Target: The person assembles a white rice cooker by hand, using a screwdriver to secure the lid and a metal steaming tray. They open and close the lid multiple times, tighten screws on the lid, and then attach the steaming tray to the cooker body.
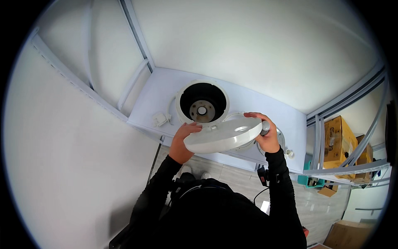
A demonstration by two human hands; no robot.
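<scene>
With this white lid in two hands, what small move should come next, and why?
Probably level the white lid slightly: it is tilted, with the left hand and right hand at opposite sides, and the open rice cooker body appears just beyond it. A flatter hold would likely make it easier to line up or set down.

Dark printed characters (331, 143) stand on the side of a yellow cardboard box (340, 135) to the right of the desk (267, 110), turned sideways to the camera, with smaller marks (346, 155) around them too fine to read.
</scene>
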